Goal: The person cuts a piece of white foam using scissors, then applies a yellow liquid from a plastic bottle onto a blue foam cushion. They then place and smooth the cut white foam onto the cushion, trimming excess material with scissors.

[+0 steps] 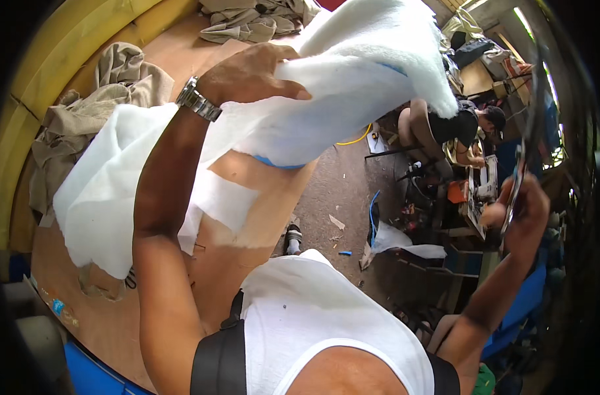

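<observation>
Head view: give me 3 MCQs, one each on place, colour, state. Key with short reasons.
1. Where do the crumpled beige cloths lie?
A. on the wooden table
B. on the floor by the seated person
C. over the right forearm

2. What colour is the wadding sheet?
A. yellow
B. white
C. blue

3. What is the left hand doing?
A. resting flat on the table
B. hanging empty
C. gripping the wadding, lifted off the table

Key:
1 A: the beige cloths sit on the wooden table.
2 B: the wadding sheet is white.
3 C: the left hand has its fingers closed on the sheet; the right hand holds scissors.
</observation>
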### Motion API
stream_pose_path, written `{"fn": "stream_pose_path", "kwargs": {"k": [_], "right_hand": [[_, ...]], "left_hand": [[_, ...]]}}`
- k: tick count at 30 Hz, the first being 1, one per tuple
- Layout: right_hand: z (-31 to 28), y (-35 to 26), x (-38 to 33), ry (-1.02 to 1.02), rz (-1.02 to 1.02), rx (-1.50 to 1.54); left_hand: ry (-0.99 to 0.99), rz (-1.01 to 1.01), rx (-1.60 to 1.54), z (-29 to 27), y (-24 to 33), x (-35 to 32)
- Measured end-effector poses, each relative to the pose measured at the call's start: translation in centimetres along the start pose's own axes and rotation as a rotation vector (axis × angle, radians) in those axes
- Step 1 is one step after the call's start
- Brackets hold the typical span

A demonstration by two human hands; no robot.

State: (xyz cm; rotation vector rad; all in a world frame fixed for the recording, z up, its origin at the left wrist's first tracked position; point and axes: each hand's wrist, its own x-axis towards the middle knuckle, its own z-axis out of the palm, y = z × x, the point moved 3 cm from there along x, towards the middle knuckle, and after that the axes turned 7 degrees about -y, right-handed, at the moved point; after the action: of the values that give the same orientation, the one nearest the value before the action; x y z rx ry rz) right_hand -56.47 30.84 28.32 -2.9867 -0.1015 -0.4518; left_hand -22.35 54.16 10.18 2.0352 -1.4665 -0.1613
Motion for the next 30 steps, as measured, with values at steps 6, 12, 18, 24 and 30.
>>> {"fn": "stream_pose_path", "kwargs": {"k": [6,12,18,24,30], "right_hand": [[-4.0,-1.8,5.4,0.023,-0.208,-1.007],[-3.6,-5.4,9.4,-0.273,-0.093,-1.277],[-1.1,-6.8,13.2,-0.323,-0.238,-1.229],[1.7,-9.0,15.4,-0.431,-0.245,-1.181],[2.4,-10.8,16.0,-0.479,-0.253,-1.176]], "left_hand": [[0.502,0.123,0.273,-0.1,3.4,-4.2],[0.718,0.35,0.435,0.6,4.5,-6.4],[0.772,0.432,0.385,-0.4,3.4,-5.2],[0.709,0.349,0.311,-1.0,4.5,-5.0],[0.884,0.408,0.325,-0.7,4.5,-4.9]]}}
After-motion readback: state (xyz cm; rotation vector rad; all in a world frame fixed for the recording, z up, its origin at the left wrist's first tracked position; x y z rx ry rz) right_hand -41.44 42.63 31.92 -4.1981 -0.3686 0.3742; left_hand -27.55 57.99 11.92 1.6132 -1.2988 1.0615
